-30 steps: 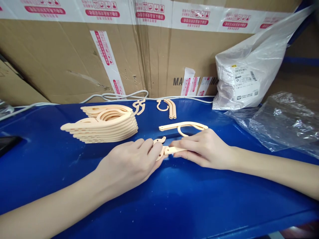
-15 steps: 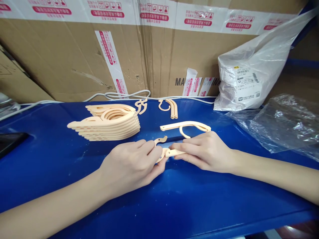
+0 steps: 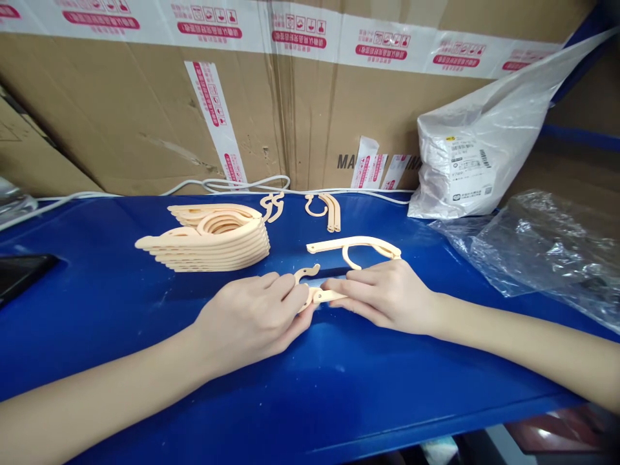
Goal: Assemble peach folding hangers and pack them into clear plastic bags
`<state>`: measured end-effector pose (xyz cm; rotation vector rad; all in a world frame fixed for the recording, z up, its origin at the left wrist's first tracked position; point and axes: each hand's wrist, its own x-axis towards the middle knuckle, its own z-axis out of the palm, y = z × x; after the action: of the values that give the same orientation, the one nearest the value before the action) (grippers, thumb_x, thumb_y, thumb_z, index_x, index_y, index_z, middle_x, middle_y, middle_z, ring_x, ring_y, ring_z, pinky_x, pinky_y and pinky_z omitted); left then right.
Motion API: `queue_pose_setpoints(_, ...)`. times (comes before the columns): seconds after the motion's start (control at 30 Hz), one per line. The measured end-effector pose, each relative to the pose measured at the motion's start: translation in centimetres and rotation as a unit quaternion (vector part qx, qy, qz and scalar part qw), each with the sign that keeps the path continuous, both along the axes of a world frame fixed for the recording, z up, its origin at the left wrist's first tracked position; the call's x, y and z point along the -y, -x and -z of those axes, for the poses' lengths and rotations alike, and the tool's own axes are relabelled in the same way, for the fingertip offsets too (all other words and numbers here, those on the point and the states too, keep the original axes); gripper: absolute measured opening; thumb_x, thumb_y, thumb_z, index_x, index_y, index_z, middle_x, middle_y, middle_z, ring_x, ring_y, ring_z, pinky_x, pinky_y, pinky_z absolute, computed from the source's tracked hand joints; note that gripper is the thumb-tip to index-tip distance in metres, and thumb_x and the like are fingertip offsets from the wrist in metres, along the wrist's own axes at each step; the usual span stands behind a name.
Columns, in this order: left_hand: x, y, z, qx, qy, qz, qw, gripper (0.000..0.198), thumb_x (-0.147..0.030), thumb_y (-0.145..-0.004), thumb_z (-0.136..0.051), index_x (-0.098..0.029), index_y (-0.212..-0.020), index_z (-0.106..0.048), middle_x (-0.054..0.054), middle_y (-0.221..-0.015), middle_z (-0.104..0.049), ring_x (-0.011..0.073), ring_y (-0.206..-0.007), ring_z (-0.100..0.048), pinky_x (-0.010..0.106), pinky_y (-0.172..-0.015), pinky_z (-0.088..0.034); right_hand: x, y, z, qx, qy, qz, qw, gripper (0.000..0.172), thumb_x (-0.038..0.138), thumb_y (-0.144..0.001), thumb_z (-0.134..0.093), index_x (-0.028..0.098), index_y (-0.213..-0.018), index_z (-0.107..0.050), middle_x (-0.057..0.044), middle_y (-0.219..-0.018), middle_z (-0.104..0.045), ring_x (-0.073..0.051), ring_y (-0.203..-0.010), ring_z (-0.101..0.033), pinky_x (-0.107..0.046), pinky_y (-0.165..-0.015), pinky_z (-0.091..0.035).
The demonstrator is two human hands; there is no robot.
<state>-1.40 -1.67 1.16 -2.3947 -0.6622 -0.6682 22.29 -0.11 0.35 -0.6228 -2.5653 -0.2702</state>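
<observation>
My left hand [image 3: 256, 316] is closed, pinching a cream plastic hanger piece whose curved, holed end [image 3: 309, 271] sticks out past the fingertips. From the other side my right hand [image 3: 387, 294] grips a cream hanger arm [image 3: 329, 296]. The two parts meet at a round joint between my hands, and my fingers hide much of them. Just behind my right hand lies a folding hanger [image 3: 339, 245] with a curved hook piece. A neat stack of folded cream hangers [image 3: 213, 248] stands at left.
Small hook pieces [image 3: 272, 206] and hanger arms [image 3: 333, 213] lie at the back of the blue table [image 3: 271, 413]. A white cable [image 3: 188, 187] runs before a large cardboard box [image 3: 145, 116]. A white parcel bag [image 3: 465, 155] and clear plastic [image 3: 547, 245] are at right.
The view has shifted slightly, so my hands and the things at right appear a little further left. Both hands keep the same hold on the hanger parts.
</observation>
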Motion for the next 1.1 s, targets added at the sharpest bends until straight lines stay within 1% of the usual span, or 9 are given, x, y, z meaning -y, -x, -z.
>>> queue_pose_setpoints(0.13,0.1,0.0,0.1,0.001,0.000,-0.001,1.000,0.030,-0.022,-0.098,-0.048,-0.018,-0.069,-0.056,-0.003,-0.058,-0.052,0.0139,-0.050,-0.050,0.029,-0.046,-0.030,0.1,-0.1,0.2,0.003,-0.012,0.005,1.000,0.035,0.033,-0.104,-0.042,0.015,-0.107,-0.071,0.001,-0.066,-0.068,-0.009,-0.054,-0.061,-0.025,-0.051,-0.038)
queue_pose_setpoints(0.27,0.5,0.1,0.0,0.009,0.008,-0.004,1.000,0.033,-0.024,-0.098,-0.047,-0.018,-0.068,-0.057,-0.003,-0.057,-0.052,0.0137,-0.050,-0.051,0.029,-0.047,-0.033,0.4,-0.2,-0.1,-0.001,-0.041,0.003,0.999,0.036,0.033,-0.104,-0.041,0.014,-0.107,-0.071,0.001,-0.066,-0.068,-0.009,-0.053,-0.059,-0.024,-0.050,-0.038)
queue_pose_setpoints(0.37,0.7,0.2,-0.1,0.012,0.014,-0.007,1.000,0.032,-0.024,-0.098,-0.046,-0.018,-0.069,-0.058,-0.003,-0.057,-0.052,0.0134,-0.049,-0.051,0.028,-0.047,-0.033,0.6,-0.1,-0.3,-0.003,-0.060,0.007,0.998,0.035,0.034,-0.104,-0.042,0.016,-0.106,-0.072,0.002,-0.065,-0.067,-0.008,-0.050,-0.057,-0.024,-0.049,-0.037)
queue_pose_setpoints(0.57,0.9,0.2,-0.5,0.007,0.028,-0.010,1.000,0.027,-0.023,-0.096,-0.050,-0.017,-0.071,-0.059,-0.003,-0.057,-0.053,0.0139,-0.049,-0.052,0.029,-0.047,-0.033,0.7,0.1,-0.6,0.007,-0.071,0.005,0.997,0.033,0.032,-0.102,-0.046,0.013,-0.104,-0.073,0.002,-0.062,-0.064,-0.009,-0.048,-0.056,-0.026,-0.047,-0.037)
queue_pose_setpoints(0.7,0.8,0.2,-0.6,-0.001,0.031,-0.011,0.999,0.029,-0.021,-0.097,-0.047,-0.017,-0.071,-0.058,-0.002,-0.057,-0.054,0.0137,-0.050,-0.053,0.029,-0.048,-0.035,0.7,0.3,-0.9,0.004,-0.063,0.009,0.998,0.029,0.031,-0.101,-0.049,0.015,-0.102,-0.073,0.003,-0.062,-0.065,-0.009,-0.049,-0.057,-0.025,-0.049,-0.039)
queue_pose_setpoints(0.87,0.7,0.3,-0.4,0.001,0.031,-0.016,0.999,0.026,-0.021,-0.097,-0.049,-0.017,-0.073,-0.058,-0.002,-0.060,-0.057,0.0130,-0.051,-0.055,0.028,-0.049,-0.035,0.7,0.5,-0.9,-0.004,-0.053,0.010,0.999,0.030,0.031,-0.102,-0.048,0.014,-0.100,-0.073,0.002,-0.064,-0.067,-0.009,-0.051,-0.059,-0.025,-0.050,-0.039)
queue_pose_setpoints(1.1,1.0,0.4,0.3,0.008,0.024,-0.017,1.000,0.029,-0.022,-0.096,-0.048,-0.018,-0.069,-0.056,-0.002,-0.058,-0.054,0.0131,-0.050,-0.052,0.028,-0.048,-0.031,0.8,0.5,-0.3,-0.001,-0.049,0.015,0.999,0.033,0.032,-0.103,-0.045,0.015,-0.103,-0.073,0.002,-0.065,-0.068,-0.009,-0.052,-0.061,-0.025,-0.051,-0.039)
